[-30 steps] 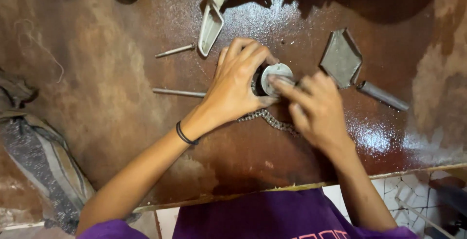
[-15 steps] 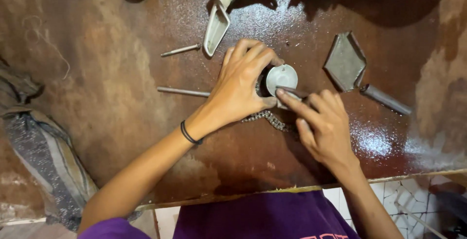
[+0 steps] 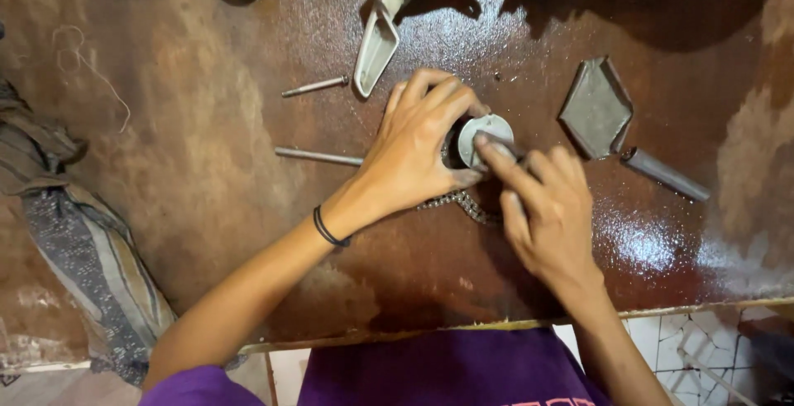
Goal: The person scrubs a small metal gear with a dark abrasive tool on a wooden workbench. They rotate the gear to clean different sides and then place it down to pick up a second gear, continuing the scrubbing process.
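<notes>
Rods (two) flank left hand gripping disc.

Warm dim light, glare seen on oily worktop at right, soft shadows cast under hands, edges slightly darkened, focus sharp

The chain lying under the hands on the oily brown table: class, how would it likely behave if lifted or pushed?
The chain would probably go floppy, since its small metal links already lie in a loose curve. It looks heavy for its size, being metal. It may slide easily, because the table shines wet near the right hand.
</notes>
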